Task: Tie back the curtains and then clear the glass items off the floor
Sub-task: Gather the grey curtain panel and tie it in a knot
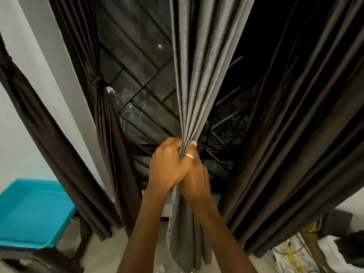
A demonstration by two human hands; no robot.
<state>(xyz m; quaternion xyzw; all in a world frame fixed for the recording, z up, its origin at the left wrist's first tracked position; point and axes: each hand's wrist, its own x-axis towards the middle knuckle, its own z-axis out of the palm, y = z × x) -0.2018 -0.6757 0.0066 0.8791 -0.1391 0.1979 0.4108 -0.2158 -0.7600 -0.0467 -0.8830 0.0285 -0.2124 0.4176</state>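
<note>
A grey curtain hangs in front of the dark window, gathered into a narrow bunch at its middle. My left hand and my right hand clasp that bunch together, pressed against each other; the right hand wears a ring. Below the hands the grey cloth falls loose toward the floor. A dark brown curtain at the left is knotted back. A second brown curtain hangs loose at the right. Something clear and crumpled lies on the floor at the bottom edge; I cannot tell what it is.
A turquoise plastic bin rests on a dark stand at the lower left. Another tied brown curtain hangs along the white wall. Cables and dark clutter lie at the lower right. A black metal grille covers the window.
</note>
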